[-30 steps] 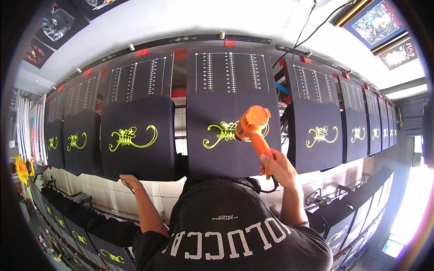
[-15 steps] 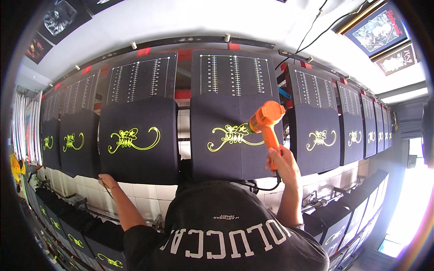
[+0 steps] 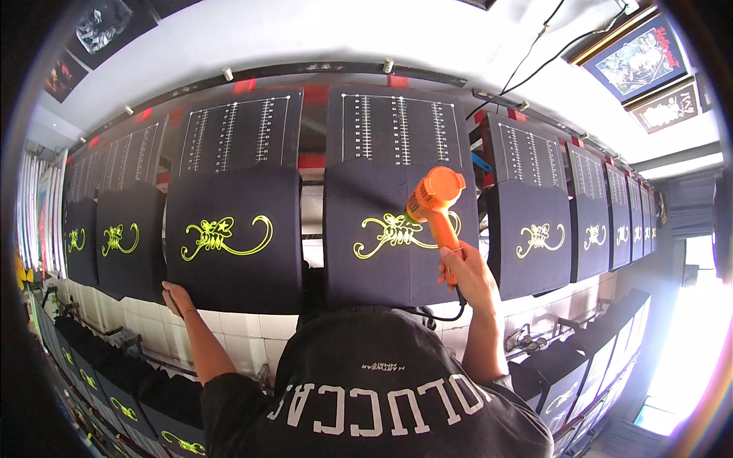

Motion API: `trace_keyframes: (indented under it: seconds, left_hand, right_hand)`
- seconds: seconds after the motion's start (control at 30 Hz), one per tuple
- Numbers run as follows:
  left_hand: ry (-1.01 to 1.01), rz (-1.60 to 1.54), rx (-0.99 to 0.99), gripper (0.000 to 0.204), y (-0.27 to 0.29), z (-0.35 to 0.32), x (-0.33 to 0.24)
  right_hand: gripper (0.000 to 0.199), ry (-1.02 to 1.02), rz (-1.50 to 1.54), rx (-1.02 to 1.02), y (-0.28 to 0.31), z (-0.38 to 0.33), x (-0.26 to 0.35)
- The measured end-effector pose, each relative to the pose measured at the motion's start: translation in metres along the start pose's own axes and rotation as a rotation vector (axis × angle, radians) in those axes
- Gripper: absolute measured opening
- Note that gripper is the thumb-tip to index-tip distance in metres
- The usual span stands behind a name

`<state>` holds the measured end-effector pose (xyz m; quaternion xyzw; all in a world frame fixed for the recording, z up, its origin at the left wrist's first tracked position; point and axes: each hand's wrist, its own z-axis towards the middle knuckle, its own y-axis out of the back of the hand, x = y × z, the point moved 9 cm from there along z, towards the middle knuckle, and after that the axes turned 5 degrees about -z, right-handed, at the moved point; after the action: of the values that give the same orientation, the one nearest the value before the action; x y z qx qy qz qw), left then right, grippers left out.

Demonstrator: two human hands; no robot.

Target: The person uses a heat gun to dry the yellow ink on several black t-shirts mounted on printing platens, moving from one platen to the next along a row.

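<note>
My right hand (image 3: 467,281) grips the handle of an orange heat gun (image 3: 435,195), its nozzle aimed at the yellow-green print (image 3: 385,231) on a dark garment stretched over the centre platen (image 3: 366,275). A black cord hangs from the handle. My left hand (image 3: 177,299) rests with fingers together against the lower left corner of the neighbouring platen (image 3: 229,271), which carries the same print. It holds nothing. My black shirt (image 3: 374,397) fills the lower middle.
A long row of dark platens with the same print runs left (image 3: 122,237) and right (image 3: 538,237), with ruled black boards (image 3: 401,126) above them. A second row of platens (image 3: 114,404) curves below. Framed pictures (image 3: 637,57) hang upper right. A bright window (image 3: 691,336) is at the right.
My left hand slid left along the bottom edge of the left platen to its corner. The heat gun swept right over the centre print, then a little back left.
</note>
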<state>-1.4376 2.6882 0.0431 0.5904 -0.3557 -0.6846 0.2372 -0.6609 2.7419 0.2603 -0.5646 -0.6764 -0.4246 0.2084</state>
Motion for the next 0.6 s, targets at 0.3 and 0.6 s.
trace_keyframes:
  seconds: [0.3,0.6]
  left_hand:
    - [-0.136,-0.116,0.030,0.054,-0.004,0.012,0.014]
    - [0.035,-0.977,0.040,0.060,0.012,-0.043,0.005]
  right_hand:
    - [0.028,-0.008,0.008,0.073,-0.014,-0.013,0.002]
    - [0.025,0.046,-0.009,0.118,-0.037,0.002,0.023]
